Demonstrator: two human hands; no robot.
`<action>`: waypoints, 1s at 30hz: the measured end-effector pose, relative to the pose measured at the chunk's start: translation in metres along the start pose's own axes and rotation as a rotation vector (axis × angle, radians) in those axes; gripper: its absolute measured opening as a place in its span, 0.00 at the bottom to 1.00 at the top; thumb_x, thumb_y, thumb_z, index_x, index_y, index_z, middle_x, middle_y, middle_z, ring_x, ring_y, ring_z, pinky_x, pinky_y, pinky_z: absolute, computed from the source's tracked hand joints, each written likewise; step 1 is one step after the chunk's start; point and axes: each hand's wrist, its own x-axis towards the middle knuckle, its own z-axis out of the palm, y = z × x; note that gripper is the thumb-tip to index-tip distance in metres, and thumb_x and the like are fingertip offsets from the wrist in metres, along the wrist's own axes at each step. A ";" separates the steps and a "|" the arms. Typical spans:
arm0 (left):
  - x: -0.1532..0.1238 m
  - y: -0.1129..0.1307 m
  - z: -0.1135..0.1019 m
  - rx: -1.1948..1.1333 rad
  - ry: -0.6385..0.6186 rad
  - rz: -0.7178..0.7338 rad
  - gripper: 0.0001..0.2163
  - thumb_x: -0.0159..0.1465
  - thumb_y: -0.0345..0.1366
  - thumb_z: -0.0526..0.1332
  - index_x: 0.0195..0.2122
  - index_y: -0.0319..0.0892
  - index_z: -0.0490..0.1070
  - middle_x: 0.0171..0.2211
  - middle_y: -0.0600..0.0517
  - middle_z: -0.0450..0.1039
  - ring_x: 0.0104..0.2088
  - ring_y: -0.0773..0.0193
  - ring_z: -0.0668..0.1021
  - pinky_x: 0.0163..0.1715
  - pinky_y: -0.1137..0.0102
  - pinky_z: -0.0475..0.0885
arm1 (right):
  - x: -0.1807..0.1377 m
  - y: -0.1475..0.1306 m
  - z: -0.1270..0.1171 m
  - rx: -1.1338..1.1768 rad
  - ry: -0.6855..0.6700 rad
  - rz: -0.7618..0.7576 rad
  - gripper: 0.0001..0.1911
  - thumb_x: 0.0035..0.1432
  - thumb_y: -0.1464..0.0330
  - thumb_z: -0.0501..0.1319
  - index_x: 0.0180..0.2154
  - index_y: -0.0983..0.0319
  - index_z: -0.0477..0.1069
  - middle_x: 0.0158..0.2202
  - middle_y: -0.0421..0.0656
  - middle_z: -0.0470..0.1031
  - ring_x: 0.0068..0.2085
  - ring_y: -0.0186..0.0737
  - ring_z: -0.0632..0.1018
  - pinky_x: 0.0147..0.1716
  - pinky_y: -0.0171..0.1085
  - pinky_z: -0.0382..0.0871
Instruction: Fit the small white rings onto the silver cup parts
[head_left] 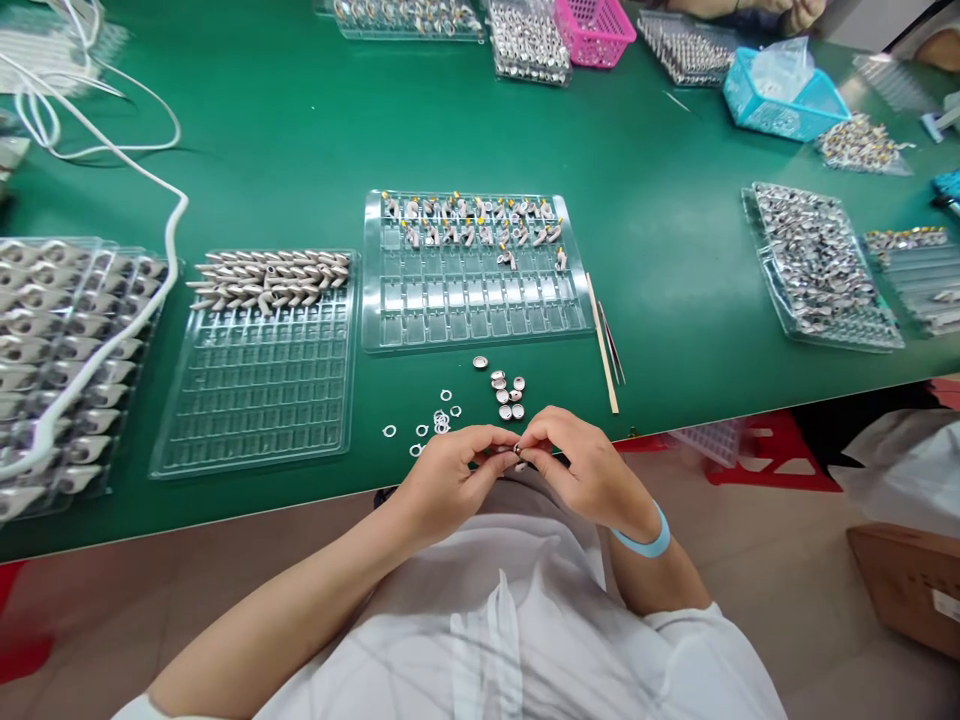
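My left hand [466, 475] and my right hand [574, 465] meet at the table's front edge, both closed in a pinch. Between their fingertips is a small metallic part [518, 452], mostly hidden by the fingers. Just beyond the hands lie several small round silver caps [505, 397]. Left of these, several thin white rings [441, 421] are scattered on the green surface. A clear tray [480, 290] behind them holds small grey pieces with yellow tips in its far rows.
Curved grey parts fill the far rows of another clear tray [255, 390] at left. A white cable [169, 225] crosses more trayed parts [45, 360]. A wooden stick [602, 345] and tweezers [611, 342] lie at right. Farther off are pink [596, 32] and blue [784, 105] baskets.
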 end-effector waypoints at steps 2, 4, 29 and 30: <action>0.000 0.000 0.000 0.026 0.016 0.014 0.09 0.65 0.33 0.59 0.42 0.45 0.77 0.37 0.52 0.81 0.35 0.63 0.81 0.35 0.73 0.74 | 0.002 0.000 -0.002 -0.008 -0.022 0.014 0.06 0.63 0.75 0.54 0.35 0.60 0.68 0.32 0.42 0.71 0.35 0.38 0.72 0.36 0.37 0.68; -0.001 0.000 -0.001 0.043 0.029 0.030 0.08 0.64 0.32 0.59 0.41 0.44 0.77 0.36 0.51 0.81 0.34 0.63 0.81 0.34 0.73 0.74 | 0.003 0.000 -0.004 -0.001 -0.044 0.045 0.05 0.63 0.74 0.56 0.35 0.60 0.68 0.32 0.41 0.71 0.34 0.37 0.72 0.34 0.37 0.68; 0.001 0.010 0.000 -0.483 0.072 -0.243 0.09 0.60 0.38 0.64 0.38 0.38 0.76 0.31 0.51 0.77 0.31 0.65 0.79 0.34 0.71 0.78 | 0.003 -0.008 0.013 0.293 0.149 0.243 0.03 0.60 0.72 0.59 0.36 0.61 0.72 0.34 0.40 0.74 0.34 0.34 0.75 0.33 0.32 0.71; 0.001 0.010 0.000 -0.499 0.081 -0.248 0.09 0.60 0.37 0.64 0.38 0.38 0.76 0.30 0.51 0.77 0.30 0.66 0.79 0.34 0.72 0.78 | 0.002 -0.008 0.015 0.298 0.172 0.245 0.04 0.60 0.72 0.59 0.37 0.60 0.72 0.34 0.41 0.74 0.35 0.34 0.75 0.33 0.33 0.72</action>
